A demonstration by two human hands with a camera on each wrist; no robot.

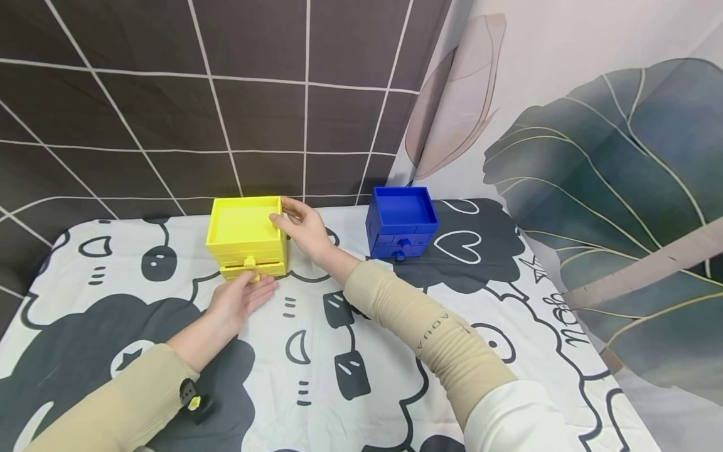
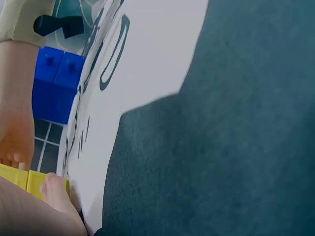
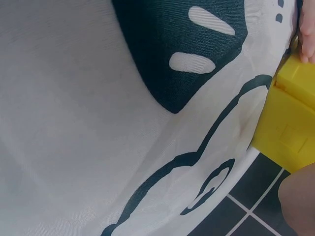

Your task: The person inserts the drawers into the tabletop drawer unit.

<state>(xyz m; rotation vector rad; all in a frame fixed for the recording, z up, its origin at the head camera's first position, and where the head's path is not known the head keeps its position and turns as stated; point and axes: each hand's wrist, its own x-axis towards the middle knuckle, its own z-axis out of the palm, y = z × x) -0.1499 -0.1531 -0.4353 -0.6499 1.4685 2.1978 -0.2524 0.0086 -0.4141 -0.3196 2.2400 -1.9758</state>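
A small yellow drawer box (image 1: 245, 220) with a shallow tray top stands toward the back of the cloth. Its lower drawer (image 1: 271, 269) sits slightly pulled out, and a knob (image 1: 250, 260) shows on the upper one. My left hand (image 1: 234, 304) pinches the lower drawer's knob between thumb and fingers, mostly covering it. At the box's right side, my right hand (image 1: 307, 232) holds the body, thumb over the top rim and fingers toward the back corner. From the right wrist, the yellow box's side (image 3: 285, 128) appears at the frame's right edge.
A similar blue drawer box (image 1: 402, 220) stands to the right, both drawers closed. Black-and-white cartoon cloth (image 1: 299, 389) covers the surface. Behind is a dark gridded wall covering (image 1: 265, 119), with a leaf-printed curtain (image 1: 565, 144) at the right.
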